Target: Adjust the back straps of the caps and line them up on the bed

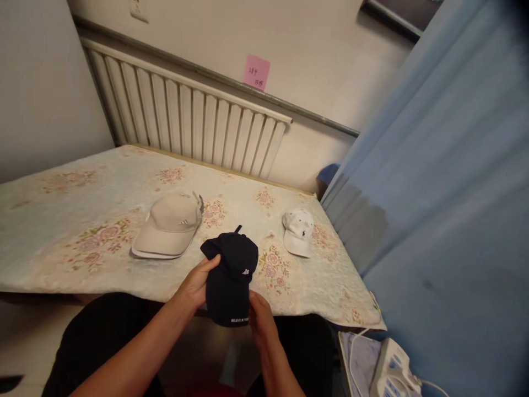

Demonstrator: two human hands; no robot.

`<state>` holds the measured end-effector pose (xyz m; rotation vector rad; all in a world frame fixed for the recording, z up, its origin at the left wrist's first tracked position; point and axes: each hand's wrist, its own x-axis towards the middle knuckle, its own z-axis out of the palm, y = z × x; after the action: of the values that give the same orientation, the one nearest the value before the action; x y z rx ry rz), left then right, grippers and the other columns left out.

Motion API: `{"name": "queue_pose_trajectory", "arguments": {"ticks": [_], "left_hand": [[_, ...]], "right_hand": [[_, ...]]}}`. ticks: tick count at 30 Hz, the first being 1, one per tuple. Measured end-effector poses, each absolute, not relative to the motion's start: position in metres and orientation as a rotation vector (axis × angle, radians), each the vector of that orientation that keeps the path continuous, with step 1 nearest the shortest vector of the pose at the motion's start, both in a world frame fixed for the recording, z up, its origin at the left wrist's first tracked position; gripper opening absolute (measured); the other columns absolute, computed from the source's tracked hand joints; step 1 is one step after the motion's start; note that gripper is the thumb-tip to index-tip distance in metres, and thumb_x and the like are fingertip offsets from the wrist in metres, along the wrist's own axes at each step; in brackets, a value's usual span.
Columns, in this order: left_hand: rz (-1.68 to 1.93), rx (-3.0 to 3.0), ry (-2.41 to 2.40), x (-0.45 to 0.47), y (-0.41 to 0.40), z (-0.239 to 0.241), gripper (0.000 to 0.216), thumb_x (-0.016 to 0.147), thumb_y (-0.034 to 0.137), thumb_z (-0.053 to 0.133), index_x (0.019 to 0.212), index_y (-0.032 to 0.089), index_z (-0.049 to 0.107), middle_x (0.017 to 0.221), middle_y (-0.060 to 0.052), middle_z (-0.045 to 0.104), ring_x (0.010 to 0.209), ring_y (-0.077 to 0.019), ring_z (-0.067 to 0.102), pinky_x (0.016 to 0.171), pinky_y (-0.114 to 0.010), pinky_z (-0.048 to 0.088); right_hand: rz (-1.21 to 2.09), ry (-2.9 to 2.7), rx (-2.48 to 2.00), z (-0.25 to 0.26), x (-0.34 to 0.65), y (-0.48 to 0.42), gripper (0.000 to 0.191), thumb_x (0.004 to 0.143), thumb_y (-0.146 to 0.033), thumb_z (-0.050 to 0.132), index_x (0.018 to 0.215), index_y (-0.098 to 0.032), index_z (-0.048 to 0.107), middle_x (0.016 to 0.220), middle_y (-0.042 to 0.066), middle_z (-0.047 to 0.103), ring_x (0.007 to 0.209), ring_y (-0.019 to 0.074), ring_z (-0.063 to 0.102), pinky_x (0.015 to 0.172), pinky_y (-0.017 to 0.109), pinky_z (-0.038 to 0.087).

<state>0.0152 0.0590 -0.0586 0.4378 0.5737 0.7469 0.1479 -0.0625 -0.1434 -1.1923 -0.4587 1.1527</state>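
Observation:
A dark navy baseball cap (233, 270) is held up at the near edge of the bed, its brim pointing down toward me. Small white lettering runs along the brim, and a little logo sits on the front. My left hand (201, 278) grips the cap's left side, thumb on top and the other fingers hidden beneath. At the brim's right edge, my right hand (260, 314) is closed on the cap, its fingertips partly hidden. Left of it, a beige cap (171, 223) lies on the bed, with a paler brim edge under its own. To the right rests a white cap (298, 231).
A floral sheet (124, 209) covers the bed. Behind it stand a white radiator (185, 110) and a wall with a pink note (256, 71). A blue curtain (421, 182) hangs on the right, above a power strip (394, 369) with a white cable.

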Motion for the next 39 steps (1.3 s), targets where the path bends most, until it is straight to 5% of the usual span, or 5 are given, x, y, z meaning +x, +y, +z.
{"name": "queue_pose_trajectory", "arguments": {"ticks": [5, 11, 28, 34, 39], "left_hand": [[0.759, 0.525, 0.553, 0.022, 0.049, -0.059, 0.054, 0.071, 0.020, 0.073, 0.122, 0.019, 0.057, 0.102, -0.011, 0.072, 0.087, -0.0280, 0.070, 0.082, -0.042, 0.055], [0.667, 0.593, 0.555, 0.030, 0.028, -0.057, 0.044, 0.070, 0.022, 0.074, 0.112, 0.017, 0.062, 0.095, -0.012, 0.073, 0.082, -0.0298, 0.070, 0.075, -0.040, 0.056], [0.815, 0.446, 0.624, 0.035, 0.038, -0.056, 0.037, 0.076, 0.024, 0.071, 0.110, 0.017, 0.060, 0.090, -0.009, 0.074, 0.083, -0.0254, 0.071, 0.078, -0.038, 0.057], [0.866, 0.316, 0.554, 0.030, 0.050, -0.054, 0.036, 0.083, 0.021, 0.062, 0.118, 0.015, 0.057, 0.100, -0.011, 0.072, 0.086, -0.0249, 0.070, 0.083, -0.041, 0.056], [0.838, 0.220, 0.525, 0.028, 0.051, -0.057, 0.042, 0.085, 0.025, 0.060, 0.125, 0.015, 0.054, 0.104, -0.014, 0.072, 0.089, -0.0263, 0.070, 0.085, -0.042, 0.054]], "right_hand": [[0.810, -0.633, -1.487, -0.124, 0.151, -0.060, 0.042, 0.070, -0.038, 0.069, 0.107, -0.020, 0.066, 0.107, 0.007, 0.070, 0.104, 0.0245, 0.062, 0.086, 0.034, 0.050], [0.608, -0.679, -1.552, -0.107, 0.145, -0.052, 0.050, 0.075, -0.038, 0.062, 0.121, -0.019, 0.057, 0.116, 0.007, 0.066, 0.103, 0.0221, 0.062, 0.089, 0.033, 0.049], [0.174, -1.122, -1.602, -0.105, 0.121, -0.074, 0.047, 0.082, -0.033, 0.059, 0.127, -0.021, 0.052, 0.138, 0.011, 0.050, 0.129, 0.0259, 0.044, 0.108, 0.049, 0.032], [0.507, -0.559, -1.626, -0.117, 0.140, -0.073, 0.048, 0.076, -0.039, 0.063, 0.115, -0.012, 0.059, 0.118, 0.016, 0.064, 0.107, 0.0273, 0.061, 0.093, 0.042, 0.047], [1.121, -0.171, -1.147, -0.124, 0.140, -0.080, 0.039, 0.075, -0.046, 0.065, 0.099, -0.014, 0.066, 0.102, 0.011, 0.071, 0.095, 0.0239, 0.067, 0.078, 0.036, 0.054]]}}
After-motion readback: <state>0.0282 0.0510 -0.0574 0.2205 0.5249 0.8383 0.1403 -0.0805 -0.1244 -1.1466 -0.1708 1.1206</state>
